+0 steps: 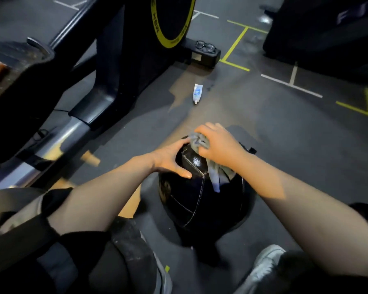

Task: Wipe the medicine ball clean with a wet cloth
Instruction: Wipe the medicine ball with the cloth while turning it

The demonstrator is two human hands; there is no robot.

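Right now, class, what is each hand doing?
Left hand: open, fingers spread, pressing on the medicine ball.
Right hand: closed, gripping the bunched grey cloth on top of the ball.

Both bare forearms reach forward and converge. The left hand is spread wide, fingers straight, thumb stretched toward the body, palm pressing the ball. The right hand, knuckles up, has its fingers curled around a bunched cloth on top of the ball.
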